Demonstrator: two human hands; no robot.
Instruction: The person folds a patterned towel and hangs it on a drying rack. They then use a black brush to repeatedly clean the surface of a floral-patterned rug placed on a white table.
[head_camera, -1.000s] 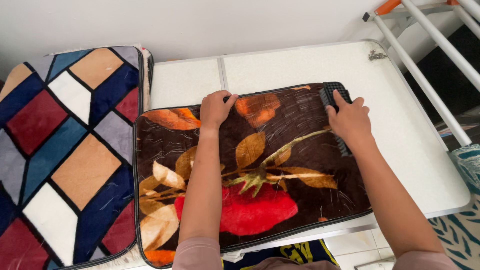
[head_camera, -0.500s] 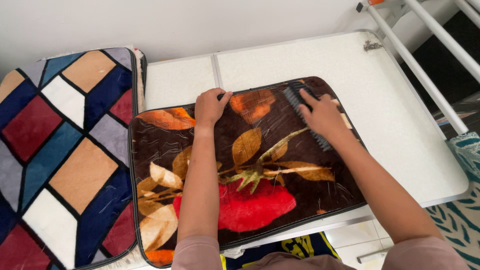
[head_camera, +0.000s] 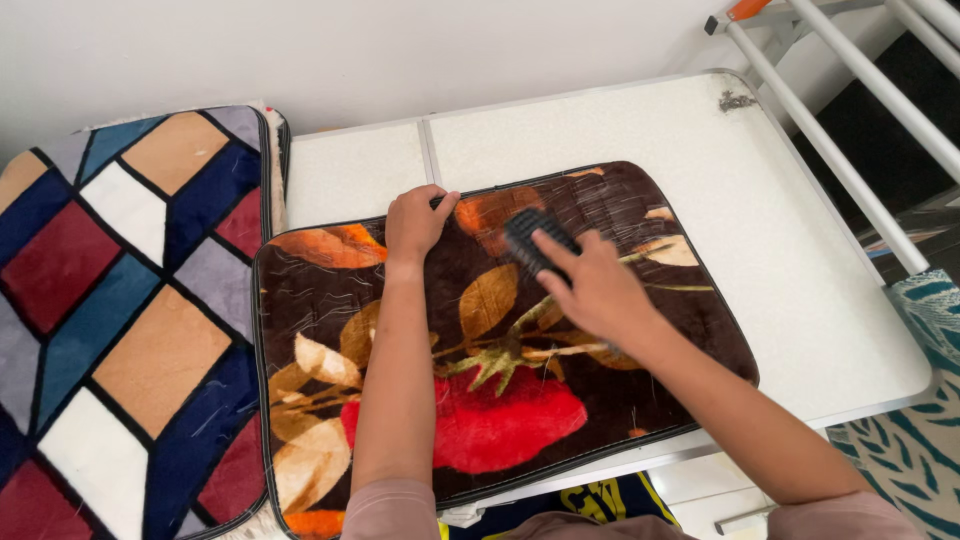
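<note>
A dark brown plush mat (head_camera: 660, 310) with orange leaves and a red flower lies flat on a white folding table (head_camera: 800, 220). Pale hairs cling to its pile. My left hand (head_camera: 415, 222) presses down on the mat's far edge, fingers curled over the black trim. My right hand (head_camera: 592, 285) grips a black bristled brush (head_camera: 534, 238) and holds it against the mat near the middle, just right of my left hand.
A second plush mat (head_camera: 130, 300) with a blue, red, tan and white geometric pattern lies to the left, overlapping the table's left end. White metal rack bars (head_camera: 850, 130) slant down at the upper right. A patterned floor rug (head_camera: 920, 440) shows at the lower right.
My right hand has dragged the brush leftward across the mat, from its far right corner to near the middle. My left hand has stayed on the far edge.
</note>
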